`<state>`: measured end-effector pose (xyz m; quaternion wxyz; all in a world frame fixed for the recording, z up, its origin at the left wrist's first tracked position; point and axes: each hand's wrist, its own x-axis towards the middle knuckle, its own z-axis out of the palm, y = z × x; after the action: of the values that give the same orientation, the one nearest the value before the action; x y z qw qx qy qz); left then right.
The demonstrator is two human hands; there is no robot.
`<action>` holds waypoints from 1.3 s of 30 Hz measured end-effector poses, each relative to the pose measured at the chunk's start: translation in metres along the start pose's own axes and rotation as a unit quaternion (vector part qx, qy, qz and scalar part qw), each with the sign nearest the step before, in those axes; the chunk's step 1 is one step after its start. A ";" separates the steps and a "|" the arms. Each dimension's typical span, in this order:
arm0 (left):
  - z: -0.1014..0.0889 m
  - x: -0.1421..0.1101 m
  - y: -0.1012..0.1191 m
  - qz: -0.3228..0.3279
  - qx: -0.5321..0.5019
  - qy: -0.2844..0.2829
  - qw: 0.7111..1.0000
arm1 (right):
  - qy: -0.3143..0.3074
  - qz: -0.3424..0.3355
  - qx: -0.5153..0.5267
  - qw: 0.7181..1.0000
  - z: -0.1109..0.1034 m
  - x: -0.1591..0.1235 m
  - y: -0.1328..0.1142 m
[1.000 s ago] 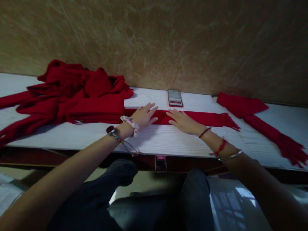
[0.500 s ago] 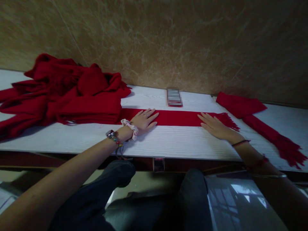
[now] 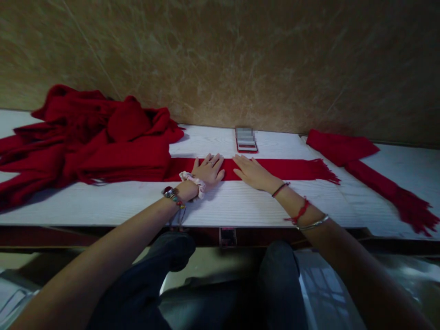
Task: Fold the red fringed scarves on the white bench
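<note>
Red fringed strip of cloth [image 3: 292, 169] laid flat across white wood-grained table [image 3: 192, 208]

The red strip is stretched from left of centre to right of centre in the frame, its fringe spread at the right end. Near the middle, its surface is covered by the bare left hand [image 3: 209, 171], whose fingers are straight and fanned, with nothing grasped. Just beside it, the bare right hand [image 3: 253, 174] is laid on the same strip, fingers extended and unclenched. A heaped pile of red fringed cloth [image 3: 82, 133] is set at the left of the frame; whether the strip is continued beneath it cannot be told. Above the hands, a slim rectangular phone with a red edge [image 3: 246, 140] is placed. At the right, a bent red fringed cloth piece [image 3: 343, 149] is seen.
</note>
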<state>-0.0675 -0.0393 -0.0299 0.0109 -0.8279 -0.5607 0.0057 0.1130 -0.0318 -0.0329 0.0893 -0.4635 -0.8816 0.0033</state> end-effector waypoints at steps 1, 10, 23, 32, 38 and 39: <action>0.001 0.000 0.000 0.001 0.001 0.001 1.000 | -0.006 -0.001 -0.006 1.000 0.003 0.000 0.001; 0.002 -0.001 -0.002 0.001 -0.008 0.008 1.000 | 0.003 0.129 -0.044 0.991 -0.002 -0.085 0.117; 0.000 -0.004 0.000 -0.044 -0.015 0.014 0.999 | 0.068 0.085 -0.043 0.993 -0.018 -0.055 0.075; 0.005 -0.006 -0.003 -0.095 -0.037 0.041 0.994 | -0.018 -0.003 -0.024 1.000 0.001 -0.017 0.011; 0.011 -0.004 -0.010 -0.117 -0.034 0.031 0.992 | -0.012 0.039 -0.038 0.998 0.000 -0.038 0.042; 0.012 -0.004 -0.009 -0.117 -0.033 0.032 0.992 | -0.010 0.049 -0.040 0.998 0.000 -0.042 0.047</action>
<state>-0.0780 -0.0396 -0.0418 0.0026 -0.7565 -0.6527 -0.0406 0.1753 -0.0393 -0.0435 0.0612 -0.5091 -0.8582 -0.0231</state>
